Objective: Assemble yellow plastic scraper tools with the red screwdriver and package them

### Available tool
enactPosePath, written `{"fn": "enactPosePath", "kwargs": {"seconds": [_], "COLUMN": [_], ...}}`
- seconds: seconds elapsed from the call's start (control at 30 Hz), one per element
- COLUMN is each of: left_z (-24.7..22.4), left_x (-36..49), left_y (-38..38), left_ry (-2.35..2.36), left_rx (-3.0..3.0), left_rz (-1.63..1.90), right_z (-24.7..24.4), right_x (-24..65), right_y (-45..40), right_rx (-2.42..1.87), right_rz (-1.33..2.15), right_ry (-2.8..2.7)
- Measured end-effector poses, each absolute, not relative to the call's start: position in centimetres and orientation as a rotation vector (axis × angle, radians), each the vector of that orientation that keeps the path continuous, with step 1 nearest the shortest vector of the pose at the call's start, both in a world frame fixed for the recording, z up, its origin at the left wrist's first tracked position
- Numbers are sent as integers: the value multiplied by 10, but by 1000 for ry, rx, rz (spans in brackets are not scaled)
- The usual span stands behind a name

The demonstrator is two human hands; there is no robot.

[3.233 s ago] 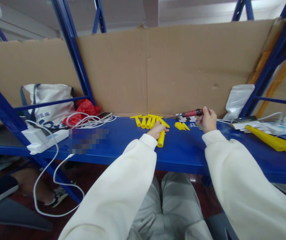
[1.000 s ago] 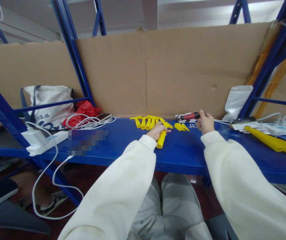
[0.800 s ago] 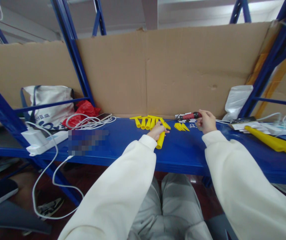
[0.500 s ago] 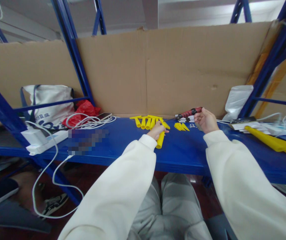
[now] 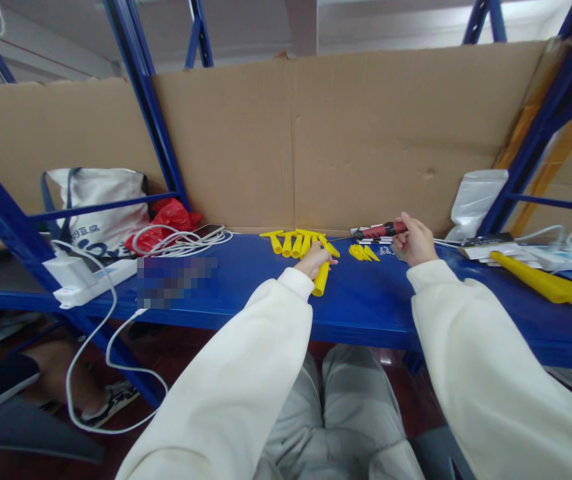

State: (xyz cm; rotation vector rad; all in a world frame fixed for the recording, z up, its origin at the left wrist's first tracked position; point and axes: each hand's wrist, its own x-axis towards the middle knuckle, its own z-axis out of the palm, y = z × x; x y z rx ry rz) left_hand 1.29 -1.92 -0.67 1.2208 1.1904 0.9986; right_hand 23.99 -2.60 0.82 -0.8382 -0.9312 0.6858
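Note:
My left hand is closed on a yellow tube-handled piece above the blue table. The fingers of my right hand are closed round the end of a red and black screwdriver. Its thin shaft points left, with the tip close to my left hand. Several yellow T-shaped pieces lie in a row just left of and behind my left hand. Small yellow wedge-like parts lie between my hands, with tiny pale parts beside them.
On the blue table at left are a cable coil, a red bag, a cloth bag and a power strip. A yellow sheet and a white pouch are at right. Cardboard stands behind.
The screwdriver's handle sits slightly lower and more level at its right end, and the fingers of my right hand have shifted on it. My left hand has hardly moved.

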Motion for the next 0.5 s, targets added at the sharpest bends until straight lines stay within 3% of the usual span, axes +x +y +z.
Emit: {"fn": "enactPosePath", "kwargs": {"seconds": [0.5], "left_z": [-7], "left_x": [13], "left_y": [-19], "left_ry": [1201], "left_rx": [1243], "left_rz": [989], "right_z": [11], "right_x": [240], "right_y": [-29], "right_rx": [-760], "right_rz": [807], "right_ry": [-938]}}
